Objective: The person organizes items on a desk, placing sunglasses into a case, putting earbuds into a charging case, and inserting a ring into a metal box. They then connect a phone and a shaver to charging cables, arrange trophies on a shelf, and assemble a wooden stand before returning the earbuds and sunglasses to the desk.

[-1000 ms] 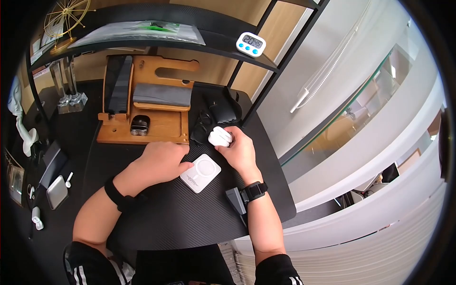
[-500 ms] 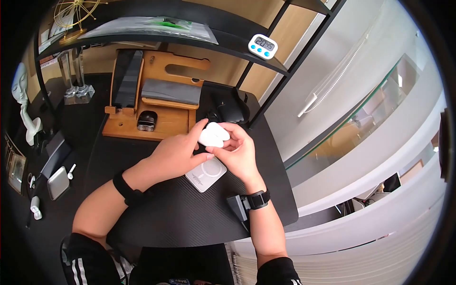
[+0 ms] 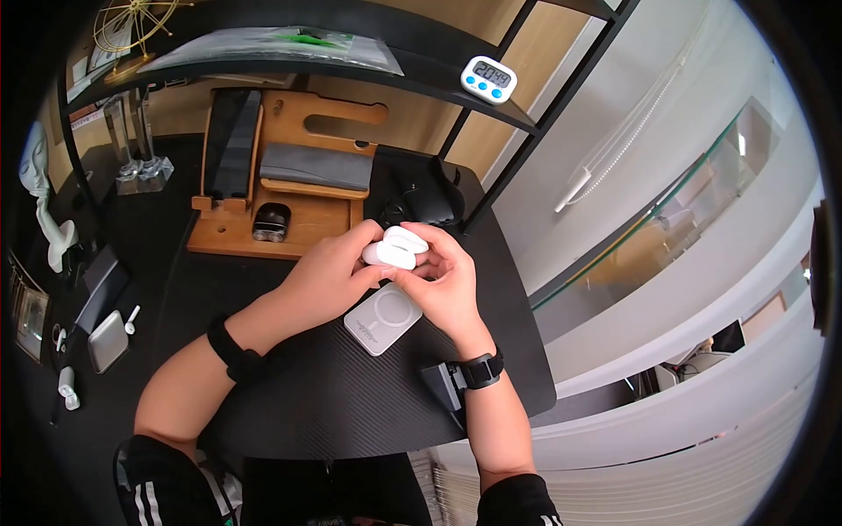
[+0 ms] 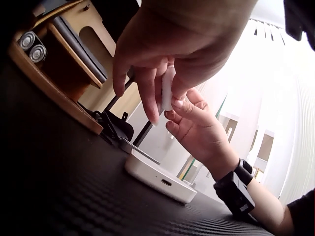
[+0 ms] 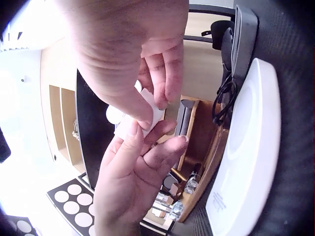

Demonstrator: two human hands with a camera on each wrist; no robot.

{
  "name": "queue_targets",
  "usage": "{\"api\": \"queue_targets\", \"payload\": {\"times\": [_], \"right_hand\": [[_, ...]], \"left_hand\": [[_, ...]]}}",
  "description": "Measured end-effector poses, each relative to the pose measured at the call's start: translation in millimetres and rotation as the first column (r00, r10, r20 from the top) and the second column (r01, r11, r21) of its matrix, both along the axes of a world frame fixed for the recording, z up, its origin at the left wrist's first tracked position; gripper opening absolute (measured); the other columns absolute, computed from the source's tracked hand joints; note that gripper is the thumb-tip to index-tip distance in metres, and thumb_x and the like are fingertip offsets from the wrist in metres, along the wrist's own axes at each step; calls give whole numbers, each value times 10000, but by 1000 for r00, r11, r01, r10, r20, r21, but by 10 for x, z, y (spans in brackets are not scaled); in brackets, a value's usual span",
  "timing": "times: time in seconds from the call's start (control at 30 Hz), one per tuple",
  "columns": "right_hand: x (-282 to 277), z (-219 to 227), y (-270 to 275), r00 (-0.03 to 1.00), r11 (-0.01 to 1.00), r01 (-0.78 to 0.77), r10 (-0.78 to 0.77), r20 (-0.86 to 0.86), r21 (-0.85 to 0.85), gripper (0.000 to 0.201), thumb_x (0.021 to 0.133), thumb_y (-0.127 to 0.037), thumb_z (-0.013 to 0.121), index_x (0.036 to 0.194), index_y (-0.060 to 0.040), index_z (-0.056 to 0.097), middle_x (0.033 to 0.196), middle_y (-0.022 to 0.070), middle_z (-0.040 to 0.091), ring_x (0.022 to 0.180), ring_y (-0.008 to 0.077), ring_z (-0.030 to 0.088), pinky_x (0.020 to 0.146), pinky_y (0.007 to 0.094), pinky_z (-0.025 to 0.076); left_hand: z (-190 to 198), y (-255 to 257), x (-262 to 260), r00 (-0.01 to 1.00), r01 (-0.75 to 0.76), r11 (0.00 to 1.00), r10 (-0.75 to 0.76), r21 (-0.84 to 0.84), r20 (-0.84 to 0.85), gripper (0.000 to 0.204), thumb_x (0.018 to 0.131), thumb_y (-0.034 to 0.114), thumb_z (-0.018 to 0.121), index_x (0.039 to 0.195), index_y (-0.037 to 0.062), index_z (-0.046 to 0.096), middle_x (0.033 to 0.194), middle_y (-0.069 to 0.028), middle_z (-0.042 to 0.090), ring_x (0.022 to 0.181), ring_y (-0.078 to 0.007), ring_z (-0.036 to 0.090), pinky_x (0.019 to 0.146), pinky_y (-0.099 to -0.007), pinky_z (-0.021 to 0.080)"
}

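Observation:
A small white case (image 3: pixel 391 254) with its lid raised is held above the desk by both hands. The left hand (image 3: pixel 329 273) pinches its left side between thumb and fingers; the right hand (image 3: pixel 445 279) grips the right side. In the left wrist view the white case (image 4: pixel 168 88) shows edge-on between the fingertips. Beneath the hands, a flat white pad with a ring mark (image 3: pixel 383 319) lies on the desk; the right wrist view shows this pad (image 5: pixel 251 142) large at the right. Whatever is inside the case cannot be made out.
A wooden stand (image 3: pixel 307 210) holds a phone (image 3: pixel 231 145) and a grey item (image 3: pixel 316 167). Behind the hands lies a black pouch (image 3: pixel 431 195). A white timer (image 3: pixel 488 80) sits on the shelf. At left are a silver device (image 3: pixel 109 342) and small white earbuds.
The left hand has moved from beside the pad up to the case and now holds it with the right hand. The case has shifted slightly left, and its lid now stands up.

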State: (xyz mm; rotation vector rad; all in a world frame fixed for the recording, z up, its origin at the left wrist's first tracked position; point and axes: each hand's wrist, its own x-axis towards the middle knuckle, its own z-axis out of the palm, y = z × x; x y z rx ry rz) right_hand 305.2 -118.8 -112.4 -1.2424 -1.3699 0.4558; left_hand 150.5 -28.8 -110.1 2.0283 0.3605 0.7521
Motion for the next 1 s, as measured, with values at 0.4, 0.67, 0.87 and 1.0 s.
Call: {"api": "queue_targets", "payload": {"times": [0.4,0.67,0.87,1.0], "right_hand": [[-26,31,3,999,993,1,-7,46,119,348,685,81,691,1009,-30,626,1179,84,519,841,94,583,667,210,541],[-13,-48,34,992,995,-88,83,-99,-46,452,734,23,701,1150,-13,527,1011,47,595,758,54,577,632,187,498],[-13,-111,65,982,982,-140,121,-142,-130,339,803,-8,659,1114,-6,525,902,37,621,705,49,582,606,181,477],[-31,-116,69,949,959,-180,111,-294,-220,302,830,-9,627,1110,-2,514,876,41,629,679,60,597,612,189,485]], "left_hand": [[-54,118,39,986,106,921,-50,-375,156,160,879,66,578,952,-14,459,959,-114,597,820,-125,618,681,-259,549],[-7,122,-1,983,150,885,-85,-440,163,189,874,111,603,957,-26,502,845,-91,619,718,-102,616,626,-243,537],[-13,222,-54,993,-18,962,-14,-273,-115,217,849,140,644,916,-23,518,771,-62,613,656,-88,597,553,-214,479],[-229,359,-6,997,-52,986,41,-160,-73,240,844,166,648,918,-17,513,743,-56,608,638,-85,585,537,-213,449]]}}
